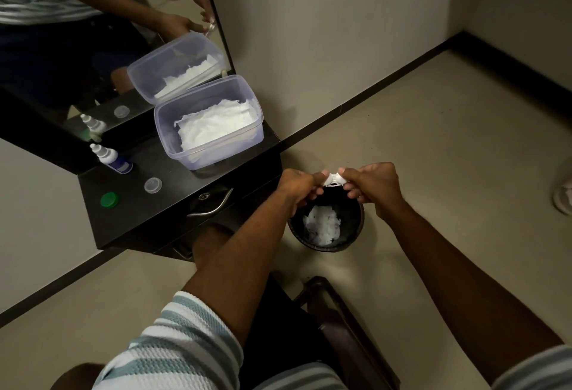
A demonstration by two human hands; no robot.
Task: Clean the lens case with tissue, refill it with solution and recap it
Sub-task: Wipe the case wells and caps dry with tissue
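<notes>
Lens case (332, 179) above bin (353, 219) (right of shelf (130, 219)).

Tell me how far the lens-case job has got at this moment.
Early. Done: both caps, green cap and clear cap, lie off on the black shelf. In hand: left hand and right hand hold the white lens case over the black bin. Left: wiping with tissue, refilling from the solution bottle, recapping.

The room is dim and evenly lit, with soft shadows and muted colour. The white tissues (216, 124) in the clear box and the lens case (332, 179) at centre glare nearly blown out. Wide-angle distortion bends the skirting lines toward the frame edges; detail is slightly soft throughout
</notes>
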